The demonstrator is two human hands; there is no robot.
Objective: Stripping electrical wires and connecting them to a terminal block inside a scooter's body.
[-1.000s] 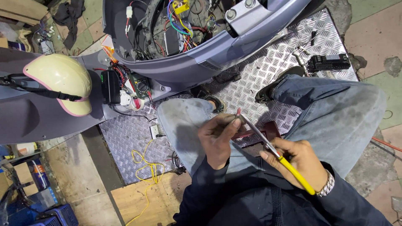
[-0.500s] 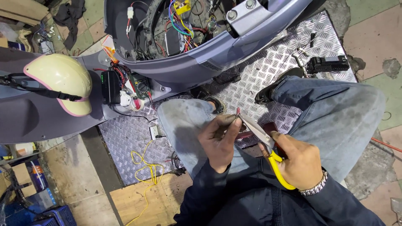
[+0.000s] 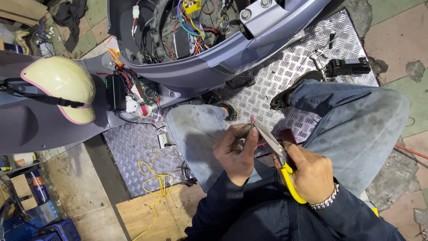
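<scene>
My right hand point(image 3: 312, 172) grips yellow-handled scissors point(image 3: 274, 149), their grey blades pointing up and left between my knees. My left hand point(image 3: 236, 154) pinches a thin wire point(image 3: 253, 120) with a reddish tip right at the blade tips. Both hands hover above my lap; I sit in blue jeans and a dark jacket. A metal watch band circles my right wrist.
A lilac scooter body point(image 3: 209, 62) with exposed coloured wiring stands ahead on a diamond-plate metal sheet point(image 3: 294, 62). A cream helmet point(image 3: 62, 91) rests on the seat at left. A multimeter point(image 3: 147, 89), a loose yellow wire point(image 3: 154, 178) and a black part point(image 3: 347, 67) lie around.
The scissors swung in my right hand, the yellow handle turning from pointing outward to curling under the palm. My left hand keeps its pinch on the wire.
</scene>
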